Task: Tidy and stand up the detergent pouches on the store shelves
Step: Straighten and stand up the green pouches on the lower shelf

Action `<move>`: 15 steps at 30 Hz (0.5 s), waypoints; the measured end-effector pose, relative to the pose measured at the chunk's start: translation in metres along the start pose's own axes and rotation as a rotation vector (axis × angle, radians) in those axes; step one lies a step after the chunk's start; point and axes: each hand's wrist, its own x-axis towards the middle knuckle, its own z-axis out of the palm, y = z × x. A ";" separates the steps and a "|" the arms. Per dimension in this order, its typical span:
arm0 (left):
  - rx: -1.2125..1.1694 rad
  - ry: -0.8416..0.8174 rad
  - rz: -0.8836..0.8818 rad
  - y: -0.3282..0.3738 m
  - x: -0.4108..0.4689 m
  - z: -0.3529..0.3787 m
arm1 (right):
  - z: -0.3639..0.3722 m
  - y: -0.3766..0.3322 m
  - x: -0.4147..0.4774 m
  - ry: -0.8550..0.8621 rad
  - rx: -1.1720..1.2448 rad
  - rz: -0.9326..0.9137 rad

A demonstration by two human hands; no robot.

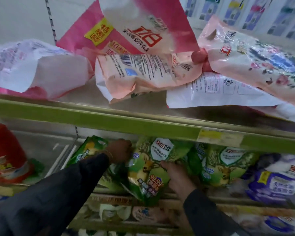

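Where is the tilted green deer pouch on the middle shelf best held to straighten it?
By its two side edges in the upper half, from the front under the green shelf rail. The green deer pouch leans with its base over the shelf lip, so fingers on both edges could push it upright.

Yellow price label [220,137], slotted upright [51,19], white back panel [15,17]

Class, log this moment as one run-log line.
object: green pouch, tilted | left hand: grips its top | right hand: holds its side | upper shelf: pink pouches lying flat
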 end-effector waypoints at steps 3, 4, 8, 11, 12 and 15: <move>-0.047 -0.047 0.074 -0.005 0.007 0.000 | -0.006 -0.001 -0.003 0.114 -0.001 -0.038; -0.042 -0.053 0.087 -0.005 0.008 0.001 | -0.007 -0.002 -0.006 0.144 -0.003 -0.044; 0.018 -0.077 0.192 -0.004 0.019 0.003 | -0.015 -0.001 -0.011 0.228 0.043 -0.060; 0.057 -0.130 0.241 -0.004 0.026 0.007 | -0.016 -0.006 -0.020 0.279 0.073 -0.080; 0.064 -0.130 0.239 -0.005 0.030 0.008 | -0.016 -0.007 -0.023 0.290 0.083 -0.088; 0.097 -0.126 0.259 -0.008 0.038 0.013 | -0.021 -0.010 -0.029 0.363 0.087 -0.098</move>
